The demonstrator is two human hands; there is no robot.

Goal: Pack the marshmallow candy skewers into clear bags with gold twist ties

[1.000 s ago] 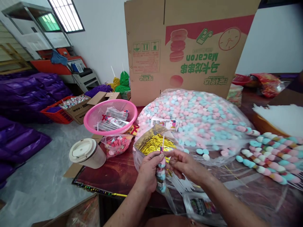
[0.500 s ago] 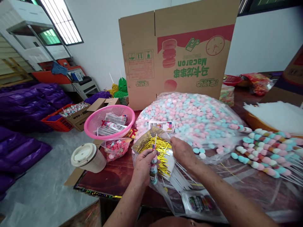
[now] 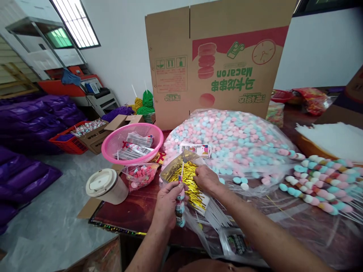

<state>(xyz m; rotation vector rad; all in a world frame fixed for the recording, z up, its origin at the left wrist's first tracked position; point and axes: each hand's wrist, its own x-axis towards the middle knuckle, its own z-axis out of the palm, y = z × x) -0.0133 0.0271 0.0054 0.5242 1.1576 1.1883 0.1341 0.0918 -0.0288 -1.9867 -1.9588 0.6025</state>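
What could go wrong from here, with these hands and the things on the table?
The right hand is at the heap of loose gold strips, so it might drag out several or scatter some. The left hand holds the wrapped skewer upright; if its grip loosens, the skewer could slip down. The lidded cup stands close to the edge of the table, so a bump might knock it off.

I'm in a packing workshop: bulk sweets (image 3: pixel 227 130), gold ties (image 3: pixel 194 193) and a printed carton (image 3: pixel 172 41) on my counter (image 3: pixel 130 217), purple bags (image 3: pixel 31 119) stacked nearby.
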